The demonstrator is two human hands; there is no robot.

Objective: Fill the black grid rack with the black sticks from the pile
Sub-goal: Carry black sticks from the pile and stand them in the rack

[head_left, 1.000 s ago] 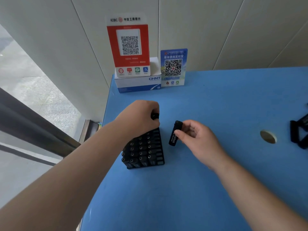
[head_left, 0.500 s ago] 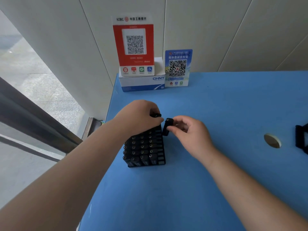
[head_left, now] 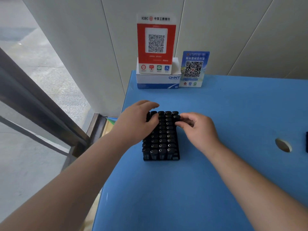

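Note:
The black grid rack [head_left: 161,158] stands on the blue table [head_left: 216,114] near its left edge, its cells holding several upright black sticks [head_left: 168,140]. My left hand [head_left: 137,121] lies over the rack's far left corner with fingers spread, its fingertips on the stick tops. My right hand [head_left: 199,130] is at the rack's far right side. Its thumb and forefinger pinch the top of one black stick [head_left: 176,117], which stands in the right column, second row from the back. The left hand hides part of the rack's left column.
Against the wall at the back stand a white CHNT box [head_left: 158,80], a red QR sign [head_left: 156,44] and a blue QR sign [head_left: 194,69]. A round hole [head_left: 282,145] pierces the table at right. A black object [head_left: 306,142] is cut off by the right edge.
My right hand has carried the stick from beside the rack into its far right column. My left hand has let go of its stick and now lies spread on the tops.

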